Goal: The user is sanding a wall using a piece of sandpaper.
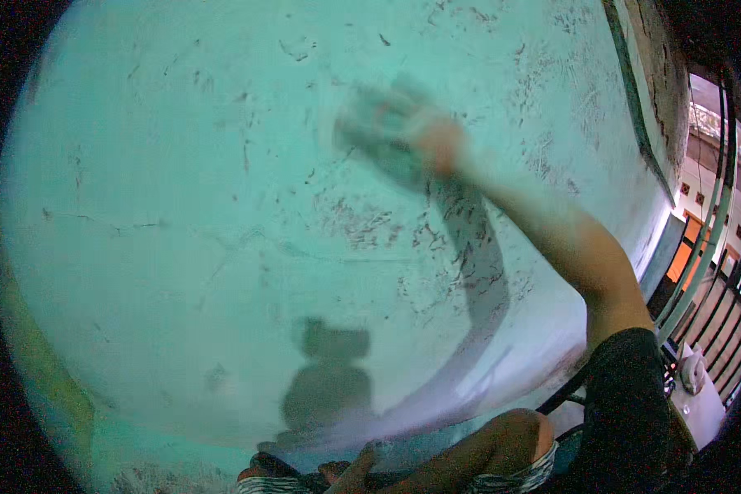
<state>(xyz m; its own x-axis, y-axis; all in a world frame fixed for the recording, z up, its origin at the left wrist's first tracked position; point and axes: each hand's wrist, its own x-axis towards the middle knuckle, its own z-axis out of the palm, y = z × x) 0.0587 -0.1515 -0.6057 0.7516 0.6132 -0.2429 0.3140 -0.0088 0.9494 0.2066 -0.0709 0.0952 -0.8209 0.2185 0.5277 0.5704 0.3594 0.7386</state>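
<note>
My right hand (439,143) is raised in front of a pale turquoise wall (179,173), its fingers pointing to the upper left. Motion blur smears the hand and a dark grey-green patch at its fingers. Whether that patch is a thing in the hand or only shadow, I cannot tell. Scuffs, chips and thin cracks mark the wall around it. Low in the picture, between my bent knees, a blurred limb may be my left hand (357,468); its fingers cannot be made out clearly.
My right knee (525,426) is close to the wall's foot. Shadows of my head and arm (485,272) fall on the wall. Off to the right are a dark barred railing (719,327), upright pipes (710,228) and a pale surface (704,407) bearing a coiled roll (693,373).
</note>
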